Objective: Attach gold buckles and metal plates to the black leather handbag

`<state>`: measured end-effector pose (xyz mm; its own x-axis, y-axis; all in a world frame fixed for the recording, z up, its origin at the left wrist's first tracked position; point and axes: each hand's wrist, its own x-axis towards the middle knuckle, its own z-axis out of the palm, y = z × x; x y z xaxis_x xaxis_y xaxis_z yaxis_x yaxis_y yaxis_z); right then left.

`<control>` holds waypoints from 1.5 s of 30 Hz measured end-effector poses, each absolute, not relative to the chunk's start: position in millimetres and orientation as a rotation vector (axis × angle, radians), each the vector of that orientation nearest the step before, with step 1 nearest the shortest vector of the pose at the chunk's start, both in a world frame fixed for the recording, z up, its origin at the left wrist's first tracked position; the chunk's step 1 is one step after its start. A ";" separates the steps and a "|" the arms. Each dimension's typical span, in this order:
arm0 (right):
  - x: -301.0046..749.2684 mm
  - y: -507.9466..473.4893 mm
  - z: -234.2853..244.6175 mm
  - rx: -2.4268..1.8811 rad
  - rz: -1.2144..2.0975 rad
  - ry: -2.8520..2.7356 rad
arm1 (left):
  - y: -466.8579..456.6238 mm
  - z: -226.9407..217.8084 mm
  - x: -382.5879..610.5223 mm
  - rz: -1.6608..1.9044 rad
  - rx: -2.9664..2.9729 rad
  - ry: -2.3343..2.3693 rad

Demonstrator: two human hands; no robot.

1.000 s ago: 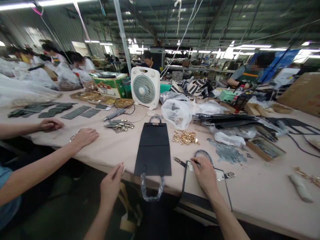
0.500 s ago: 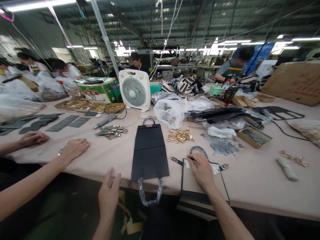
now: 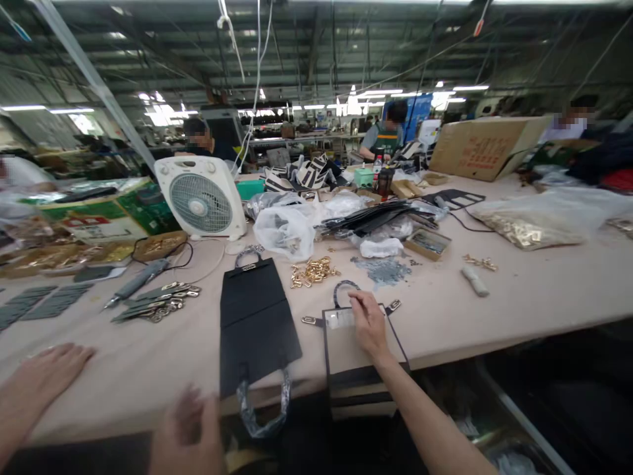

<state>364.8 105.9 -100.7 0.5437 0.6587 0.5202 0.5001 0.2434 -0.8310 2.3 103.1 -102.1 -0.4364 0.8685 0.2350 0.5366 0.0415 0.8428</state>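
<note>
1. Right hand (image 3: 370, 330) is lying over the tan bag (image 3: 341, 353) (whether its fingers are gripping, I cannot tell).
2. Left hand (image 3: 190, 435) is blurring, its hold unclear.
3. Tan bag is overhanging the table (image 3: 440, 320) edge.

Beige table (image 3: 445, 316) carries tan-panelled bag (image 3: 345, 353); fan (image 3: 202, 203).

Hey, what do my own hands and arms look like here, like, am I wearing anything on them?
Your right hand is ungloved, and the right forearm is bare to the picture's edge, with no sleeve, watch or bracelet showing. Your left hand also looks ungloved, but it is too blurred to make out small details such as rings.
</note>
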 end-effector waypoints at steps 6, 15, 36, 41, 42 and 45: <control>367.4 99.7 -98.5 -1.299 0.268 -0.800 | 60.3 -90.4 126.4 0.761 1.578 1.167; 358.0 54.1 -100.8 -1.350 0.308 -0.879 | 66.5 -86.5 182.0 0.536 2.025 1.411; 360.9 -24.5 -78.9 -1.802 0.170 -1.249 | 47.8 -126.9 195.4 0.950 1.853 1.067; 363.1 -12.3 -79.4 -1.856 0.098 -1.329 | 58.9 -119.7 196.0 0.966 1.843 1.070; 363.7 -10.6 -80.5 -1.862 0.095 -1.341 | 60.3 -117.3 196.3 0.970 1.855 1.047; 365.2 -6.7 -86.4 -1.866 0.092 -1.376 | 63.2 -111.7 197.8 0.978 1.884 0.967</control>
